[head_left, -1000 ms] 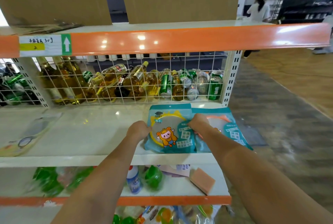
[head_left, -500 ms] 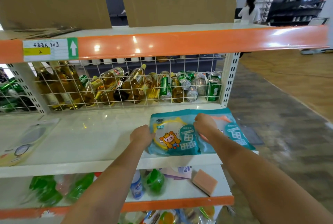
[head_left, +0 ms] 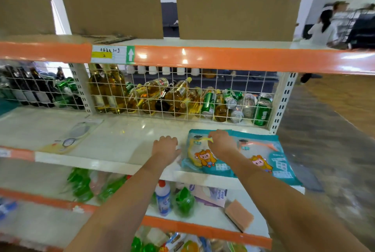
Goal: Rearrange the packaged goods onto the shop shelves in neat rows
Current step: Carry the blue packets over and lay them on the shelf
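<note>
Two flat teal packages with a cartoon figure lie side by side at the right end of the white middle shelf (head_left: 121, 150). The left package (head_left: 199, 159) has a yellow ring and slightly overlaps the right package (head_left: 272, 160), which has an orange ring. My right hand (head_left: 221, 143) lies on the upper part of the left package, its fingertips curled onto the top of the yellow ring. On the shelf just left of that package is my left hand (head_left: 165, 146), fingers bent down and thumb at the package's edge, holding nothing.
A pale flat package (head_left: 69, 140) lies at the shelf's left. A wire mesh (head_left: 182, 97) backs the shelf, with bottles and cans behind it. Cardboard boxes (head_left: 233, 2) stand above. The lower shelf holds green pouches, a white bottle (head_left: 163, 197) and an orange sponge (head_left: 239, 214). People stand far right.
My right hand has shifted from the seam between the two packages up onto the left one. My left hand has come off that package's left edge onto the shelf beside it.
</note>
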